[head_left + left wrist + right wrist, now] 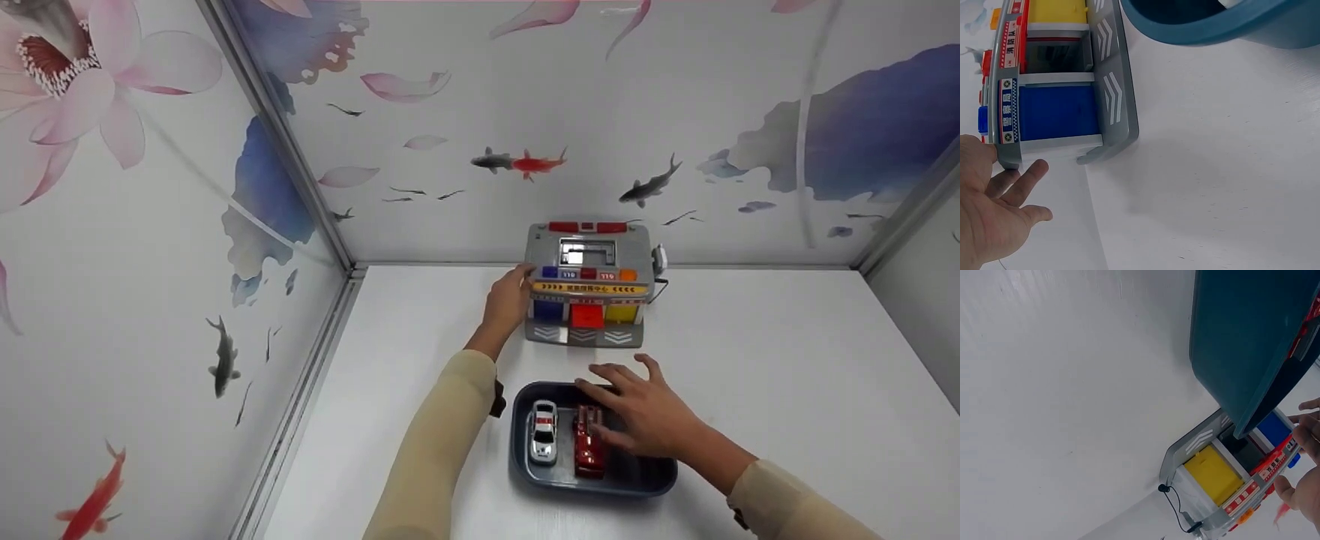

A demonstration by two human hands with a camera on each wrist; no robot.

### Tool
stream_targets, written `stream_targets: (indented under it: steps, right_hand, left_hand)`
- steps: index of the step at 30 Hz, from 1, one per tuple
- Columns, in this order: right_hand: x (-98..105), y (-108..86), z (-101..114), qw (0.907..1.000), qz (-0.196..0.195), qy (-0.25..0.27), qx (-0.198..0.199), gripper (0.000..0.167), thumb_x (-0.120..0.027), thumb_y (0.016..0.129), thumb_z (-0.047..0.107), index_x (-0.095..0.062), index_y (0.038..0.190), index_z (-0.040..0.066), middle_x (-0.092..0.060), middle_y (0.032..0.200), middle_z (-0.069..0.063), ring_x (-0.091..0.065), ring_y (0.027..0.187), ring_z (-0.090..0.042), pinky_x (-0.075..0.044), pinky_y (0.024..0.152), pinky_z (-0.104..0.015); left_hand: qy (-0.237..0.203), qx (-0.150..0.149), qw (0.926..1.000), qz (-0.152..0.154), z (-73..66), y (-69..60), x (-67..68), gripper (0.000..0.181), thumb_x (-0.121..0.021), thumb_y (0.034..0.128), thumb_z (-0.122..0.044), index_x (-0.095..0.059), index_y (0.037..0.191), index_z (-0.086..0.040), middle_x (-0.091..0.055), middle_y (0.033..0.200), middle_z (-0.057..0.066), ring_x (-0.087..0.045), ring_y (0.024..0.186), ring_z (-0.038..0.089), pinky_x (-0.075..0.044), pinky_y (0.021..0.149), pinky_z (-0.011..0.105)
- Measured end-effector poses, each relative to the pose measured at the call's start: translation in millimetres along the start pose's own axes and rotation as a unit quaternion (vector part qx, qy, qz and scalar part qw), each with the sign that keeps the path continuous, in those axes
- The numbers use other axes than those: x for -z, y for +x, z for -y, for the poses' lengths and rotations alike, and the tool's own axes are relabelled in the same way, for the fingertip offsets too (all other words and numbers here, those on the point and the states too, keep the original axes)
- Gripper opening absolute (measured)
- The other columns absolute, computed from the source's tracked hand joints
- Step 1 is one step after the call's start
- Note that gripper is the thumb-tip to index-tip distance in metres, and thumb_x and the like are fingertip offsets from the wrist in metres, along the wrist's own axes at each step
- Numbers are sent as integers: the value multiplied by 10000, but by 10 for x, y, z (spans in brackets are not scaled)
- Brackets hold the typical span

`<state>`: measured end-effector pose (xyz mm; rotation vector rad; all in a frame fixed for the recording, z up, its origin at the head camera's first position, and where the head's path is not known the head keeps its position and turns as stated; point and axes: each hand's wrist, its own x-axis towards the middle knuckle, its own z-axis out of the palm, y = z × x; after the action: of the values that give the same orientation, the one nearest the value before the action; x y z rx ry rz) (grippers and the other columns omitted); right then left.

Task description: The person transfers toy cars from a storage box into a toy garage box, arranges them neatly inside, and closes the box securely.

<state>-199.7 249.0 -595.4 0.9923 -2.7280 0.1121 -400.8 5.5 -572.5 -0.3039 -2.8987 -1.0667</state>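
We are resting our left hand (pixel 508 304) against the left side of the toy garage (pixel 589 288), its visible fingers lying loosely extended. The garage is standing on the white table (pixel 787 375), near the back wall (pixel 465 225); its red door (pixel 587 316) is tilting up and outward between the lowered blue door (pixel 549 310) and yellow door (pixel 621 313). We are spreading our right hand (pixel 645 409), released, over the dark blue tray (pixel 592 492). Its thumb is overlapping the red truck (pixel 590 463), and we cannot tell whether they are touching. The white car (pixel 544 444) is sitting left of the truck, inside the tray.
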Motion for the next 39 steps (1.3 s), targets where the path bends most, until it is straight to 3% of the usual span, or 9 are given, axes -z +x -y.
stream_targets:
  steps: [8,16,30,39]
  right_hand:
    - [-69,-48,123,9995,-34,-10,312,690,-732,976,664,-635,1561,312,-663,1506,-72,-656,1367,-269,-405,1154,-746]
    - [-109,-63,204,9971,647,141,388,671,-616,1025,727,-605,1582,352,-621,1557,-103,-600,1449,-305,-358,1203,-777]
    - [-186,-58,248,9914,1220,236,415,736,-533,1019,816,-630,1564,332,-601,1572,-117,-596,1432,-340,-436,1200,-714]
    - [-272,-82,292,9933,1016,22,557,780,-569,970,863,-654,1537,334,-621,1504,-121,-626,1346,-319,-473,1126,-662]
  left_hand:
    - [-17,0,10000,-14,-10,0,7,400,-524,1184,-253,-596,1575,-214,-694,1538,45,-663,1438,253,-556,1182,443]
    - [-102,114,9999,36,3,-4,-5,405,-518,1187,-258,-584,1586,-225,-676,1562,24,-646,1458,237,-550,1191,436]
    - [-11,212,9998,36,-27,5,-4,414,-511,1189,-277,-577,1596,-239,-658,1589,19,-621,1489,232,-520,1229,434]
    - [-72,-78,9999,-52,17,-5,-22,397,-510,1191,-249,-595,1576,-210,-686,1551,45,-666,1432,252,-572,1155,449]
